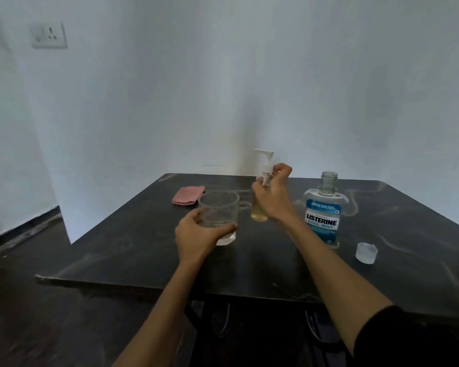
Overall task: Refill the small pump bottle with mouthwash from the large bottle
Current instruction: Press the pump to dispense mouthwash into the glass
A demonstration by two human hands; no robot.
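Observation:
The small pump bottle [259, 213] stands upright mid-table, clear with pale yellow liquid and a white pump head [265, 157] on top. My right hand [272, 197] curls its fingers around the bottle's neck just below the pump. To its left stands a clear glass cup [219, 207], which my left hand [196, 234] grips around the lower part. The large mouthwash bottle [322, 221], with a blue label, stands to the right with its mouth uncapped. Its clear cap [366, 252] lies on the table further right.
A folded pink cloth [188, 195] lies at the back left of the dark marbled table [143, 250]. White walls close in behind the table, and a wall socket [49, 35] sits high on the left. Dark floor lies to the left.

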